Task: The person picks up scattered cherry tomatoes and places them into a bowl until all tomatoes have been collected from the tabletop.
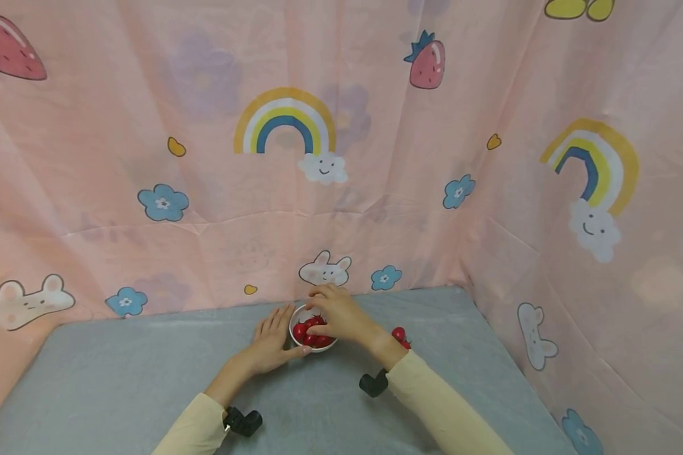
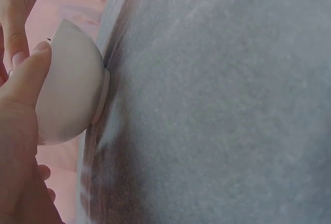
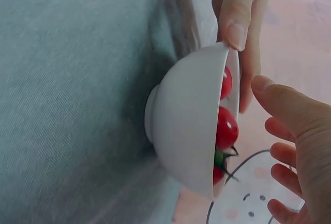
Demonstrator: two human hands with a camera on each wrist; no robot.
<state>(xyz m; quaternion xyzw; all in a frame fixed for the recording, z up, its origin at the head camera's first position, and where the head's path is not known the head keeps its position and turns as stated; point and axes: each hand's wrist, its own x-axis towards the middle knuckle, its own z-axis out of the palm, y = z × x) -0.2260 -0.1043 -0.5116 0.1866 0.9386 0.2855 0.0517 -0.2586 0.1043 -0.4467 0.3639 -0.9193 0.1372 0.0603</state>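
Note:
A white bowl (image 3: 186, 115) stands on the grey cloth, with several red cherry tomatoes (image 3: 227, 128) inside, some with green stems. My left hand (image 1: 270, 344) holds the bowl from its left side, the thumb at the near rim and the fingers along the far side. Over the bowl is my right hand (image 1: 341, 316), its thumb apart from the curved fingers and no tomato seen between them. In the right wrist view its thumb and fingers are clear of the rim.
More cherry tomatoes (image 1: 398, 333) lie on the grey cloth (image 1: 148, 379) to the right of the bowl, partly behind my right wrist. A pink printed curtain (image 1: 375, 189) hangs along the table's far edge and its right side.

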